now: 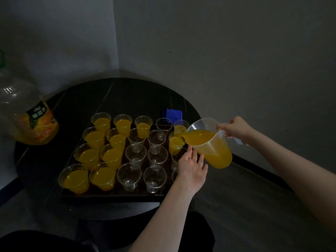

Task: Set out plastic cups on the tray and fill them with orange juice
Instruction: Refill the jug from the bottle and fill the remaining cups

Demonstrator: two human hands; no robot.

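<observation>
Two hands busy: right hand (pixel 236 129) grips the handle of the clear plastic jug of orange juice (pixel 211 142), spout tipped toward 9 o'clock over a half-filled clear plastic cup (pixel 176 143) on the black tray (pixel 109 195). Left hand (pixel 191 166), fingers straight, rests at the jug's 7 o'clock.

Your left hand (pixel 191 167) hides most of the nearest right-column cups (pixel 175 159), the big juice bottle (pixel 27 113) is cut off by the left edge with its label too dim to read, and the blue cloth (pixel 171 113) sits partly behind cups.
</observation>
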